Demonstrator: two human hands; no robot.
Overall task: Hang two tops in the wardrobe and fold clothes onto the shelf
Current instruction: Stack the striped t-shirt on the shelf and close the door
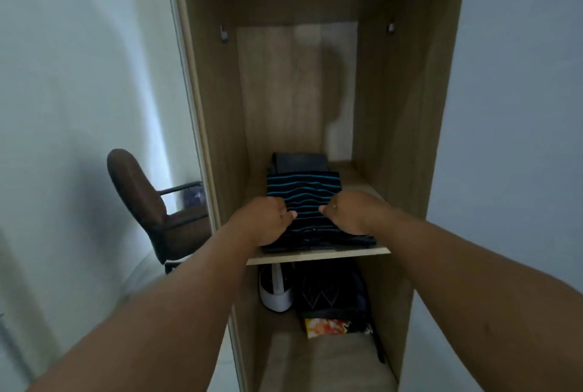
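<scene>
Both hands, the left hand (263, 218) and right hand (348, 213), curl their fingers round the folded striped top (303, 199) at the shelf's (318, 256) front edge, apparently placing it; next, probably letting go.

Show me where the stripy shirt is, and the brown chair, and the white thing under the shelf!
striped shirt (303, 192): head view, on its folded top face.
brown office chair (132, 183): head view, on its backrest.
white appliance (276, 297): head view, on its rounded base below the shelf.
</scene>
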